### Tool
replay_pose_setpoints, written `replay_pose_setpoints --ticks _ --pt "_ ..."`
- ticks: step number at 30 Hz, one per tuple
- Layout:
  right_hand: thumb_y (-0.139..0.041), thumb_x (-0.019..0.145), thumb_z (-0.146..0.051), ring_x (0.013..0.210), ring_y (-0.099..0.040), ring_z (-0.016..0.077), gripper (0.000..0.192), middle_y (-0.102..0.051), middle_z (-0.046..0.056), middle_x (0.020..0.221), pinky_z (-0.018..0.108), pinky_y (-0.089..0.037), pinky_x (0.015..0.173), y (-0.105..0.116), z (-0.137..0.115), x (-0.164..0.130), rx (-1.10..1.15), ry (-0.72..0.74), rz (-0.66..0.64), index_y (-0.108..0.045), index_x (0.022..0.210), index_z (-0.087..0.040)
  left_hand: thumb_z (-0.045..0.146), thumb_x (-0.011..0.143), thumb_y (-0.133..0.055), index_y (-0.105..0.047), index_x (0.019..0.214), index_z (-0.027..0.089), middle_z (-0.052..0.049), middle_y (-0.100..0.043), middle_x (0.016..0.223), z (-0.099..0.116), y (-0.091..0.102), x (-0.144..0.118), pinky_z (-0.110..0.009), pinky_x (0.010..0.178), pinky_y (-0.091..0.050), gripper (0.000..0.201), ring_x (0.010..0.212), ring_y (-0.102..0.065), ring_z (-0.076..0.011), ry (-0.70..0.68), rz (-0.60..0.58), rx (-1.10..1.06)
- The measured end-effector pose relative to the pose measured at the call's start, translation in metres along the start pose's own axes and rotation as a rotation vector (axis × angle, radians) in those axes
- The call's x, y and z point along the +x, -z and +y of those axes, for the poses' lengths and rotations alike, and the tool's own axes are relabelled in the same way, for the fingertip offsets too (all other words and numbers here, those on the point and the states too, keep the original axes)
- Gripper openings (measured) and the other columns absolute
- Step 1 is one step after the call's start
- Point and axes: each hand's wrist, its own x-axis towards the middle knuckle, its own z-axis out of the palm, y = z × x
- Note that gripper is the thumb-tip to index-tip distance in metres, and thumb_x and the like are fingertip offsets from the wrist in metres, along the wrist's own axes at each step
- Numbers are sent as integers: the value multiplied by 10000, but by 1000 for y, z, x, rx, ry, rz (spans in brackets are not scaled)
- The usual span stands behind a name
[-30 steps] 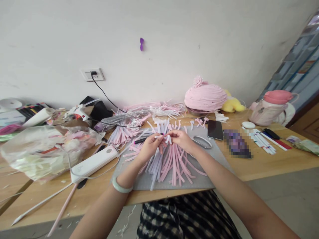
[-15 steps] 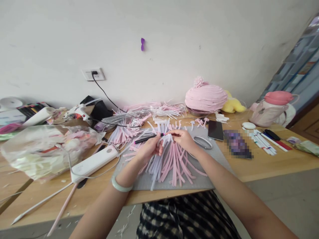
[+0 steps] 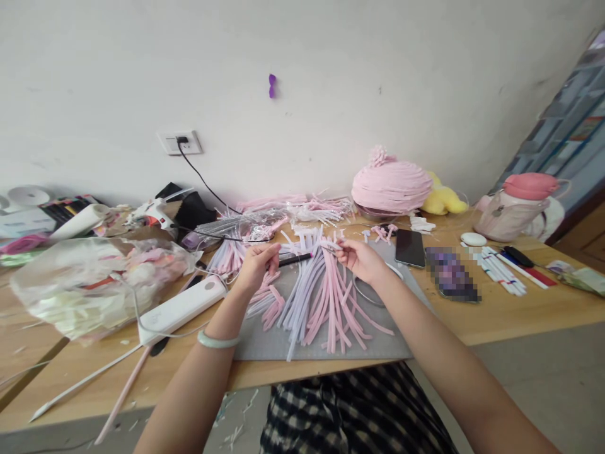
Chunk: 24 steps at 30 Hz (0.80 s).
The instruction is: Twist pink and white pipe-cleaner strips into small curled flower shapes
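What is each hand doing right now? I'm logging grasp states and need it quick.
Left hand: closed on a black pen.
Right hand: fingers pinched, but what they hold cannot be told.

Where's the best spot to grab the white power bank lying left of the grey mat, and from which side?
Grip the power bank across its narrow width near the middle, coming from above. It lies flat, long and slim, with a white cable looped over its left end, so the bare middle is probably safest. The left hand, holding a dark pen, is nearest.
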Motion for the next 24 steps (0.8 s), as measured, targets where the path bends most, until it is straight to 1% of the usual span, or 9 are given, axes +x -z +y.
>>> replay_pose_setpoints --ticks 4,6,8,11,14,17,20,22,24 --pt "-365 786 -25 537 -550 52 238 -583 -16 582 148 -489 528 3 -8 2 416 -34 60 -533 671 -148 335 712 -541 -491 417 163 41 -409 258 -6 4 4 -214 341 -164 345 259 -292 -48 4 56 24" --pt "-368 806 -21 526 -549 50 226 -601 -9 613 134 -499 503 2 -10 2 620 -54 67 -538 728 -148 345 715 -543 -487 418 162 43 -400 251 -9 4 5 -213 341 -154 353 258 -279 -46 14 77 60" --pt "-383 820 -26 495 -533 40 217 -609 -14 624 108 -490 460 1 -10 1 672 -28 63 -541 748 -157 350 716 -542 -483 416 162 43 -395 249 -12 4 6 -213 342 -149 359 258 -270 -46 25 93 76" --pt "-436 807 -14 515 -549 31 214 -641 -7 673 91 -498 482 -2 -8 1 589 70 117 -548 696 -159 344 704 -546 -479 417 163 45 -393 254 -12 4 6 -214 343 -150 346 261 -271 -47 29 116 44" --pt "-486 788 -19 540 -573 36 211 -663 13 700 104 -506 537 -4 -7 1 414 192 188 -563 635 -143 338 701 -533 -464 404 165 48 -377 263 -9 4 6 -212 350 -165 351 272 -276 -48 9 132 -12" --pt "-504 806 -111 552 -586 72 178 -660 29 673 170 -514 551 -6 -6 -2 234 238 160 -611 666 -133 332 705 -508 -440 395 171 52 -347 262 -5 5 7 -209 362 -192 356 285 -271 -51 -7 147 -40" --pt "-561 775 -194 554 -572 92 139 -638 25 644 215 -500 550 -6 -7 -4 148 251 122 -628 667 -141 327 707 -490 -434 417 178 59 -335 265 -3 9 7 -208 376 -212 331 296 -271 -56 -24 209 -47" --pt "-621 721 -220 522 -533 80 94 -601 0 597 215 -477 533 -5 -6 -3 122 279 133 -632 663 -147 338 713 -485 -438 429 181 59 -345 271 -5 13 9 -208 381 -222 327 298 -279 -60 -27 233 22" --pt "-671 658 -237 492 -496 71 97 -562 -24 546 216 -458 520 -4 -4 -2 66 294 151 -639 670 -146 354 724 -482 -459 442 180 46 -392 290 -7 15 10 -211 388 -250 332 304 -321 -72 8 189 207"
